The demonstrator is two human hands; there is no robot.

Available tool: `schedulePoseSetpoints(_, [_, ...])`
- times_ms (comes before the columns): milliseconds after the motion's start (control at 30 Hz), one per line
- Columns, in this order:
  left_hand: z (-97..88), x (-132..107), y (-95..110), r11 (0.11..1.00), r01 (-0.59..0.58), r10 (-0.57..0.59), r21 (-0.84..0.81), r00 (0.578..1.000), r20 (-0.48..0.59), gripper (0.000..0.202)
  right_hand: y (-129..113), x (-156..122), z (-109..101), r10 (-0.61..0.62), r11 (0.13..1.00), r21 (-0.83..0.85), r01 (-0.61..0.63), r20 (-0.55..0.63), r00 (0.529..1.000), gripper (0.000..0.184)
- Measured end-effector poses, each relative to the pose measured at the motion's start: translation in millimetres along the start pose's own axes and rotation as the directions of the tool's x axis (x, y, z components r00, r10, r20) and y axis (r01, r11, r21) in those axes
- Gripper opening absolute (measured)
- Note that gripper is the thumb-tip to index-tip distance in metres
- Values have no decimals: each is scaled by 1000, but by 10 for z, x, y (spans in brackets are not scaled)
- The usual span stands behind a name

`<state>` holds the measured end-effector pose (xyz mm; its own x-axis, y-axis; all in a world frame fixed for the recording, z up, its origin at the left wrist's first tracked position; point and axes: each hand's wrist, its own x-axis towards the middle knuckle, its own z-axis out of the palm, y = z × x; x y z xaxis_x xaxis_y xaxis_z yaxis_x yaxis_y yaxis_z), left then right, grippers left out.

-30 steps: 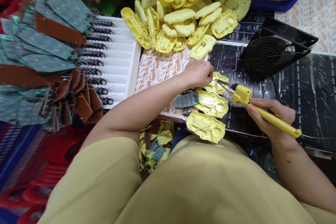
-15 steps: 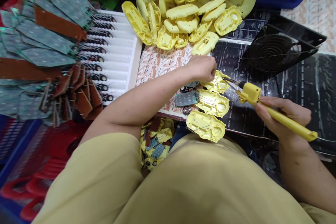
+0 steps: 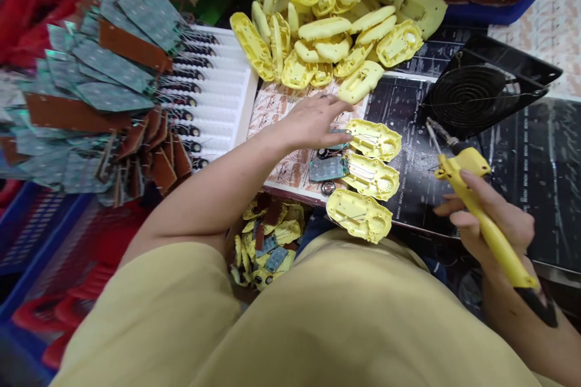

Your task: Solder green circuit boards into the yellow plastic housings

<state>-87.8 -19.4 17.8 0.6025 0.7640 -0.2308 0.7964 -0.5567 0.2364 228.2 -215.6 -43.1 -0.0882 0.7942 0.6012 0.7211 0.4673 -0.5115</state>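
In the head view my right hand (image 3: 503, 211) is wrapped round a yellow soldering gun (image 3: 469, 162); its metal tip points up and left, beside the black fan and apart from the shells. My left hand (image 3: 313, 121) has its fingers spread, holding nothing. Its fingers reach over a small green circuit board that is partly hidden, at the left end of the far yellow shell (image 3: 374, 139). The middle yellow shell (image 3: 371, 176) has thin wires and a circuit board (image 3: 327, 169) beside it, with a small round part (image 3: 327, 187) below. The near yellow shell (image 3: 358, 214) overhangs the table's front edge.
A pile of yellow shells (image 3: 327, 30) lies at the back, before a blue crate (image 3: 503, 12). The black fan (image 3: 467, 94) stands at right. Stacked circuit boards (image 3: 113, 72) rest against a white foam tray (image 3: 227, 91) at left. Below the edge, a container holds more shells (image 3: 272, 242).
My right hand has drawn the soldering gun right, away from the far shell, and turned it more upright. My left hand has moved left off that shell, its closed fingers now spread.
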Motion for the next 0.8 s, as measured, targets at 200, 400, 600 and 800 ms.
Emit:
schedulePoseSetpoints(200, [285, -457, -216, 999, -42, 41, 0, 972, 233, 117, -209, -10, 143, -253, 967, 98, 236, 237, 938, 35])
schedulePoseSetpoints(400, [478, -647, -7, 999, -22, 20, 29, 998, 56, 105, -213, -161, 514, -321, 947, 106, 303, 326, 889, 63])
schedulePoseSetpoints(600, [543, -663, 63, 997, 24, -31, -72, 994, -100, 79, -191, -105, 641, -325, 944, 20, 329, 209, 922, 42])
schedulePoseSetpoints(800, [479, -723, 6, 987, 12, -20, -162, 999, -51, 75, -148, -23, 663, -324, 945, -4, 326, 104, 940, 49])
